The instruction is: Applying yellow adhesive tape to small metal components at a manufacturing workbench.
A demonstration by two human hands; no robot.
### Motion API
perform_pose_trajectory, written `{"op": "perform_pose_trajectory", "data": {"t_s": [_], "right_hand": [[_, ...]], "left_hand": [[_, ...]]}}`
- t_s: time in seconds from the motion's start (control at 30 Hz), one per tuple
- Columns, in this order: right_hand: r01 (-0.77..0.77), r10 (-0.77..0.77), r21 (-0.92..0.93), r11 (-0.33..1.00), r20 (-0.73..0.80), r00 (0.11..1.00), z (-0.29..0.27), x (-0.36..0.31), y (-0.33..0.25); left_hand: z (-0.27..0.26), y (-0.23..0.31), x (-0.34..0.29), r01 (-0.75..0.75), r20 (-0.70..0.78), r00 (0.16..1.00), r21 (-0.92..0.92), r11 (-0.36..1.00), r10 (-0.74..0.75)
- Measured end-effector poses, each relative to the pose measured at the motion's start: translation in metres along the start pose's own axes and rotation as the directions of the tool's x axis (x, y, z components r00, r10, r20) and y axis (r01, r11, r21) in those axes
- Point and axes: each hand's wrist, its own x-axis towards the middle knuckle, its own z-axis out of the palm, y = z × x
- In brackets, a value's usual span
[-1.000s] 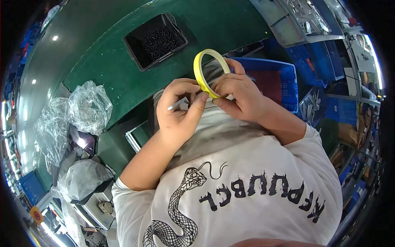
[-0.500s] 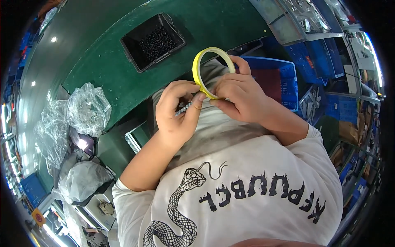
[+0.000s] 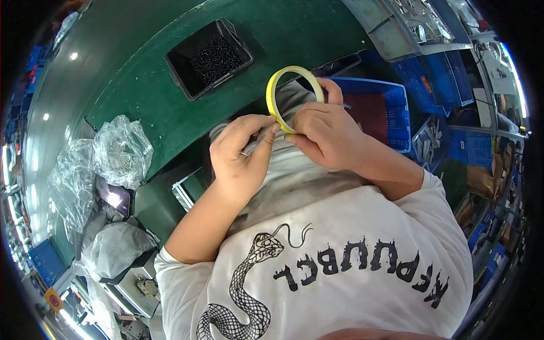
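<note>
My right hand (image 3: 328, 130) grips a roll of yellow tape (image 3: 271, 96), with its fingers curled over the near right side of the ring. The roll is tilted up above my lap, its round hole facing me. My left hand (image 3: 241, 150) is closed, thumb and forefinger pinched together at the lower left rim of the roll. A thin grey metal-looking piece (image 3: 247, 151) shows between the left fingers and the palm; most of it is hidden, so its exact kind cannot be told.
On the green table (image 3: 139, 85) stands a black bin (image 3: 180, 79) of small dark parts. Crumpled clear plastic bags (image 3: 122, 150) and a phone (image 3: 117, 195) lie at the left. A blue crate (image 3: 399, 116) is to the right, near a metal shelf rack (image 3: 447, 48).
My left hand has shifted slightly left and down, and less of the grey piece shows. The right fingers have curled in a little; the roll has barely moved.
</note>
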Motion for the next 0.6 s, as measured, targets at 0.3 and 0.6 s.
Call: {"op": "perform_pose_trajectory", "data": {"t_s": [0.3, 0.6], "right_hand": [[-0.04, 0.04, -0.001, 0.999, 0.063, 0.997, 0.0, -0.003, -0.001], [-0.113, 0.113, -0.008, 0.994, 0.026, 0.993, 0.004, -0.002, -0.002]], "left_hand": [[0.0, -0.005, 0.0, 0.006, 0.068, 0.998, 0.062, 0.998, -0.01], [0.01, -0.013, -0.012, -0.066, 0.115, 0.991, 0.034, 0.997, 0.062]]}}
